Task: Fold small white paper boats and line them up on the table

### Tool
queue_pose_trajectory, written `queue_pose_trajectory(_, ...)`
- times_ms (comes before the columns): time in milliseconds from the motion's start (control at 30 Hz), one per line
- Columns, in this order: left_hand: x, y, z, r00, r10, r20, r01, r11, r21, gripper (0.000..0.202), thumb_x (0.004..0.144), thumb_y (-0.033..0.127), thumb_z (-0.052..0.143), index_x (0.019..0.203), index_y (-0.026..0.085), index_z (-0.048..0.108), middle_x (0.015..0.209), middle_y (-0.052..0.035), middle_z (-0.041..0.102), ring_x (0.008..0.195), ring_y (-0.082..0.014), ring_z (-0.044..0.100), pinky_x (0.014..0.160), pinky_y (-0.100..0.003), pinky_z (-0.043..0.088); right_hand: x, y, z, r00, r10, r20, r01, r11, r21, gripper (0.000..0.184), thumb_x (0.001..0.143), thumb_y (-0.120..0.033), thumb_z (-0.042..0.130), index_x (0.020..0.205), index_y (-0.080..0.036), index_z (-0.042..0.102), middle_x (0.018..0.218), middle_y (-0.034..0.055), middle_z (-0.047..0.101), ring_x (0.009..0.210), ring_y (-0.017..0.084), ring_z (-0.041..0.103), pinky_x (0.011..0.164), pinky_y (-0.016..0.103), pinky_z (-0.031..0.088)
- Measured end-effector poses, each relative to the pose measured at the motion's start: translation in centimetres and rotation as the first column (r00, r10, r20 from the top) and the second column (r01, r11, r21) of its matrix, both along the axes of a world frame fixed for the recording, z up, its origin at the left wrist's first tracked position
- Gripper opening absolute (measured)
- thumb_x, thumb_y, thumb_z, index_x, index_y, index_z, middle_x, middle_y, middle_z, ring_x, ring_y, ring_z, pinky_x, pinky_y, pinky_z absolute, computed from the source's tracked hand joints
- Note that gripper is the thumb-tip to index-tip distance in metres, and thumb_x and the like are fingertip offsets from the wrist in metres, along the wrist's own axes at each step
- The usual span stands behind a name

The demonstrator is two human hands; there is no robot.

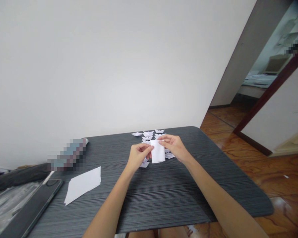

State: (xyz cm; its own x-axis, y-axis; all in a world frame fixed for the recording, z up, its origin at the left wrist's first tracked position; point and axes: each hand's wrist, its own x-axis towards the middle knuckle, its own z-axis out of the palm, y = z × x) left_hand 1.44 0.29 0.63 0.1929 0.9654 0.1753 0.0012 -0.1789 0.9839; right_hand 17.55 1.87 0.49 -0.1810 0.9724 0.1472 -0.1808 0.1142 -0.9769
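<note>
Table (221, 168), dark – its far edge runs along a pale wall. Folded paper (158, 154), white, one piece: it is held above the table, between the near edge and the far edge. Left hand (138, 154): thumb and fingers pinch the paper's left side. Right hand (175, 147): thumb and fingers grip its upper right part. Paper boats (148, 134), white, several: they stand toward the far edge, partly hidden by the hands. Loose sheets (83, 185), white – they lie near the left edge.
</note>
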Motion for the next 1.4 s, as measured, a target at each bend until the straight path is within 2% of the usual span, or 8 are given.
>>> queue_pose_trajectory(167, 0.16, -0.28, -0.04, 0.993, 0.11, -0.042, -0.107, 0.992, 0.062, 0.021, 0.066, 0.032, 0.062, 0.06, 0.012, 0.06, 0.04, 0.0028, 0.051, 0.034, -0.0058, 0.041, 0.037, -0.018, 0.033, -0.18, -0.18, -0.04, 0.999, 0.021, -0.037, -0.023, 0.999, -0.046, 0.027, 0.063, -0.029, 0.065, 0.085, -0.013, 0.061, 0.07, 0.0035, 0.067, 0.059, 0.012, 0.06, 0.057, 0.024, 0.047)
queue_pose_trajectory(367, 0.03, -0.09, -0.13, 0.975, 0.207, -0.085, -0.198, 0.975, 0.102, 0.022, 0.066, 0.033, 0.061, 0.058, 0.013, 0.059, 0.038, 0.0034, 0.05, 0.033, -0.0061, 0.041, 0.035, -0.018, 0.032, -0.25, -0.18, -0.35, 0.987, 0.154, -0.036, -0.158, 0.974, -0.165, 0.027, 0.065, -0.027, 0.066, 0.085, -0.01, 0.062, 0.068, 0.0058, 0.067, 0.061, 0.014, 0.062, 0.059, 0.025, 0.049)
queue_pose_trajectory(733, -0.07, -0.09, 0.16, 0.98, 0.182, -0.085, -0.175, 0.98, 0.092, 0.021, 0.066, 0.031, 0.06, 0.058, 0.012, 0.059, 0.038, 0.0038, 0.05, 0.033, -0.0063, 0.042, 0.038, -0.018, 0.034, -0.21, 0.03, -0.75, 0.984, 0.167, -0.056, -0.174, 0.971, -0.166, 0.028, 0.065, -0.027, 0.066, 0.086, -0.009, 0.064, 0.068, 0.0063, 0.068, 0.058, 0.013, 0.062, 0.056, 0.023, 0.049)
queue_pose_trajectory(1033, -0.18, 0.17, -0.33, 0.988, 0.145, -0.057, -0.14, 0.986, 0.092, 0.019, 0.068, 0.03, 0.06, 0.062, 0.012, 0.06, 0.043, 0.0024, 0.054, 0.036, -0.0088, 0.05, 0.04, -0.019, 0.039, -0.08, -0.07, -0.69, 0.987, 0.155, -0.037, -0.159, 0.976, -0.146, 0.027, 0.064, -0.025, 0.066, 0.086, -0.01, 0.065, 0.069, 0.0063, 0.068, 0.059, 0.013, 0.062, 0.057, 0.024, 0.05)
queue_pose_trajectory(1267, -0.33, 0.25, -0.5, 0.989, 0.134, -0.061, -0.126, 0.985, 0.122, 0.019, 0.07, 0.029, 0.059, 0.061, 0.012, 0.059, 0.041, 0.0033, 0.052, 0.035, -0.007, 0.046, 0.039, -0.018, 0.036, -0.16, -0.12, -0.48, 0.994, 0.108, -0.004, -0.107, 0.98, -0.17, 0.021, 0.062, -0.028, 0.067, 0.071, -0.009, 0.065, 0.06, 0.0048, 0.066, 0.053, 0.012, 0.061, 0.052, 0.021, 0.048)
queue_pose_trajectory(1400, -0.4, 0.1, -0.43, 0.99, 0.124, -0.074, -0.113, 0.984, 0.135, 0.021, 0.07, 0.03, 0.058, 0.06, 0.012, 0.057, 0.039, 0.0038, 0.051, 0.034, -0.0059, 0.043, 0.038, -0.017, 0.035, -0.18, -0.08, -0.5, 0.996, 0.095, 0.006, -0.092, 0.978, -0.188, 0.025, 0.062, -0.034, 0.066, 0.063, -0.009, 0.063, 0.055, 0.0033, 0.063, 0.048, 0.011, 0.058, 0.048, 0.022, 0.047)
